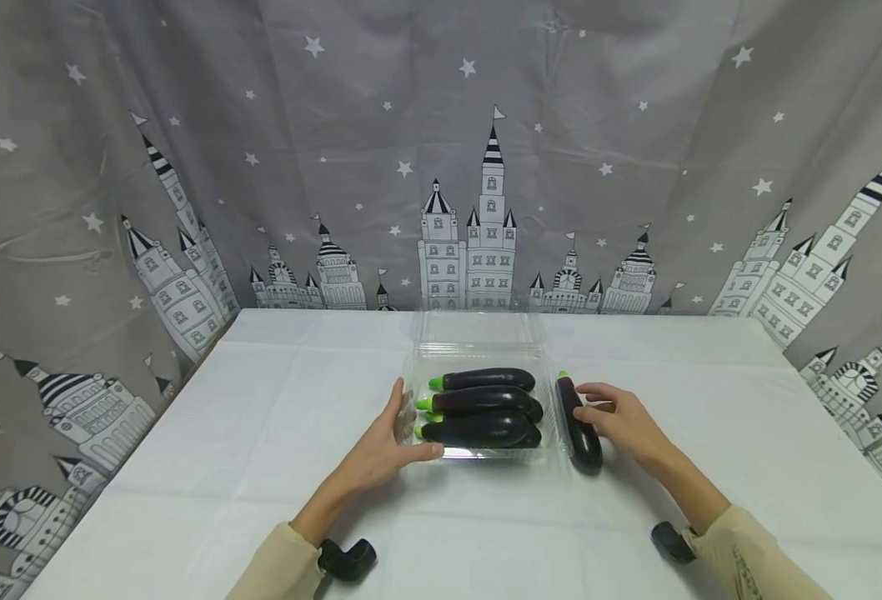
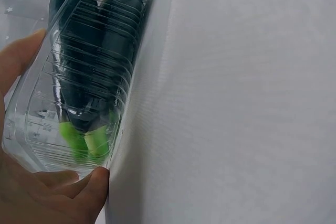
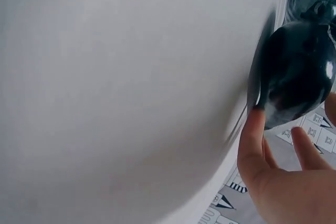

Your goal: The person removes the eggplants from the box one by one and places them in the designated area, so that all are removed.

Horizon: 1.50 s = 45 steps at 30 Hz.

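Note:
A clear plastic clamshell box [image 1: 478, 454] with its lid raised holds several dark eggplants [image 1: 478, 429] with green stem ends. My left hand [image 1: 381, 454] grips the box's near left corner, thumb along the front rim and fingers along the left side. The left wrist view shows that hand [image 2: 47, 192] at the end wall, by the green stems. Just right of the box, a single eggplant [image 1: 582, 437] lies lengthwise on the table, stem end away from me. My right hand [image 1: 628, 425] holds it from the right. In the right wrist view, fingertips touch its rounded end [image 3: 299, 72].
A white cloth covers the table [image 1: 186, 467]. The raised clear lid [image 1: 478, 329] leans back toward the grey curtain [image 1: 381, 167] printed with castles and stars. Dark devices sit at the left wrist [image 1: 347, 560] and right wrist [image 1: 672, 543].

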{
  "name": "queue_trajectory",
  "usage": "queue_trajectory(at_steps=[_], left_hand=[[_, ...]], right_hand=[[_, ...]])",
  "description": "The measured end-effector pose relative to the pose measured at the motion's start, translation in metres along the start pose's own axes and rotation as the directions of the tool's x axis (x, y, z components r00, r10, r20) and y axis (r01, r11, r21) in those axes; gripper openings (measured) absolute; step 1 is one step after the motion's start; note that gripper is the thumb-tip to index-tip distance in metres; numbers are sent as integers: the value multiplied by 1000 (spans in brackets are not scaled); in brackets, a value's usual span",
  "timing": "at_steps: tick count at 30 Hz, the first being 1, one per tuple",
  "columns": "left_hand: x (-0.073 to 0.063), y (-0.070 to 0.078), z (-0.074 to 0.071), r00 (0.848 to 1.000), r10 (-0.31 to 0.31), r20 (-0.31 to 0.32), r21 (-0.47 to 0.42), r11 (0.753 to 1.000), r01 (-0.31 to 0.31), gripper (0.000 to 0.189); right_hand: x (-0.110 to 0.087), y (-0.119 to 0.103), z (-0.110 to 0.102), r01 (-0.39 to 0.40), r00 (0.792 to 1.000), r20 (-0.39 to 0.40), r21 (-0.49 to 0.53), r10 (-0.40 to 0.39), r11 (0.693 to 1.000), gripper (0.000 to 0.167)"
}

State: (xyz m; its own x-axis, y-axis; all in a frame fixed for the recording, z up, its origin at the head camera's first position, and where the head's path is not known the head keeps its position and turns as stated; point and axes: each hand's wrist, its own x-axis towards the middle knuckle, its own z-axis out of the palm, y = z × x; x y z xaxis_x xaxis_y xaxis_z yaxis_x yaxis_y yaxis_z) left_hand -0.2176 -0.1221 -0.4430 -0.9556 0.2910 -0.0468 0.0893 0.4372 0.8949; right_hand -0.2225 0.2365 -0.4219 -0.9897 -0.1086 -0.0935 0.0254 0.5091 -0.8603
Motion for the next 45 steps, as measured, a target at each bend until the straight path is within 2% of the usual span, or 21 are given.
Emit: queue_trajectory(at_steps=[8,22,33,39,45], left_hand=[[-1,0,1,1000,-3,1,-3,1000,3,123],[0,0,1,1000,-3,-10,-10,1000,3,122],[0,0,0,1000,5,1,-15,1000,-5,122],[-1,0,0,1000,5,4,-20,1000,-5,122],[0,1,0,1000,7,6,-25,1000,-6,121]], right_hand=[[-2,-5,-2,-20,997,-76,34,23,999,50],[-6,-25,-1,99,987,-122,-15,-100,995,43],[-8,-36,9,187,978,-96,25,-184,982,37],[-9,-45,16,204,978,-58,48,-202,978,36],[-9,-56,23,254,967,-20,30,-253,967,38]])
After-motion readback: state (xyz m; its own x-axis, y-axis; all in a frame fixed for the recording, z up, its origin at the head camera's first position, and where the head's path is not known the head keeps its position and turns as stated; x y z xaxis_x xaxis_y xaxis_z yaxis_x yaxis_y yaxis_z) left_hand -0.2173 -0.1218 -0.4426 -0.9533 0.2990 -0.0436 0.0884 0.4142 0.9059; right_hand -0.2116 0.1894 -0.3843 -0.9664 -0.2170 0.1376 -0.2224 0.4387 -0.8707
